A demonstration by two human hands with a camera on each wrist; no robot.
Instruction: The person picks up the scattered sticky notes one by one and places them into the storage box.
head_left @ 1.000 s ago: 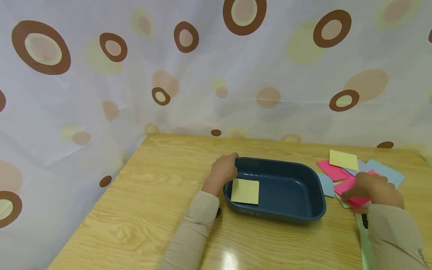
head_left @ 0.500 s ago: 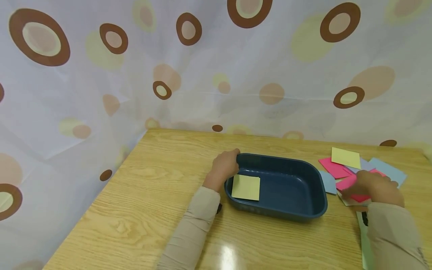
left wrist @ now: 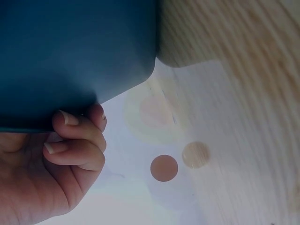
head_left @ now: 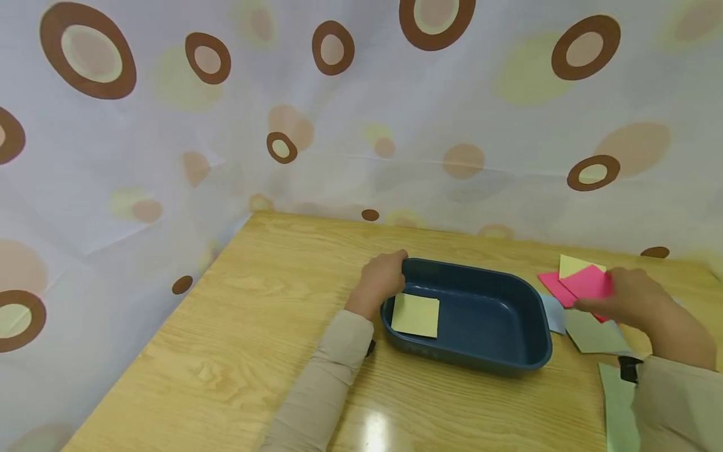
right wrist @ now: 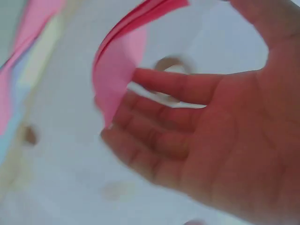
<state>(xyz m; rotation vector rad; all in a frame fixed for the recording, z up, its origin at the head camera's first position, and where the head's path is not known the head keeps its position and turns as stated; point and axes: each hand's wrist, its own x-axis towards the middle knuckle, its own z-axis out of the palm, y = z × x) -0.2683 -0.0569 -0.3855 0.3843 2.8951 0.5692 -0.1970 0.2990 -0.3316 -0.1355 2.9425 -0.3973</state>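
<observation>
Pink notes (head_left: 590,284) raised off pile (head_left: 595,333) | right hand (head_left: 638,298) apparently pinching

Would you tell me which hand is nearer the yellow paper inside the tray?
Left: the left hand grips the tray beside the yellow paper; the right hand holds pink paper past the opposite end.

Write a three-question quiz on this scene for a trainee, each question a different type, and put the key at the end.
1. What does the right hand hold?
a) green paper
b) pink paper
c) blue paper

2. True or false: the left hand grips the tray at one end.

3. Fill in the colour: the note inside the tray is pale ____.

Key: 1. b; 2. true; 3. yellow.
</observation>
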